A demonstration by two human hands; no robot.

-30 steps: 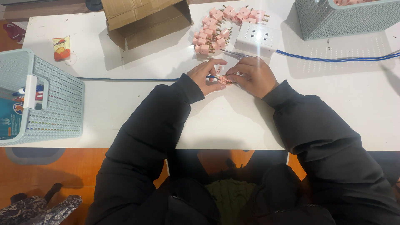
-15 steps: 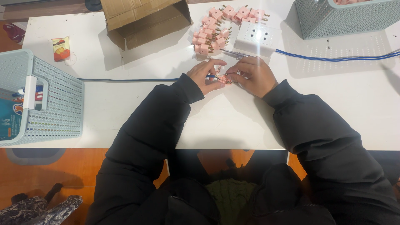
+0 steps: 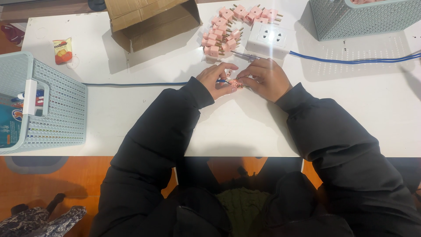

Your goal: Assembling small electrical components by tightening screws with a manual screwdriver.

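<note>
On the white table [image 3: 131, 109], my left hand [image 3: 217, 80] and my right hand [image 3: 266, 78] meet, both pinching a small pink plug [image 3: 237, 83] between their fingertips. A blue cable [image 3: 131, 84] runs from the left to this plug. Just beyond my hands lies a pile of several pink plugs with brass pins [image 3: 223, 33], and a thin screwdriver [image 3: 243, 55] rests by it. A white socket block [image 3: 270, 39] sits behind my right hand, with a second blue cable [image 3: 355, 60] leading off to the right.
An open cardboard box [image 3: 151, 19] stands at the back. A pale blue perforated basket [image 3: 39, 105] sits at the left edge, another basket [image 3: 364, 17] at the back right. A small snack packet [image 3: 62, 49] lies at the far left.
</note>
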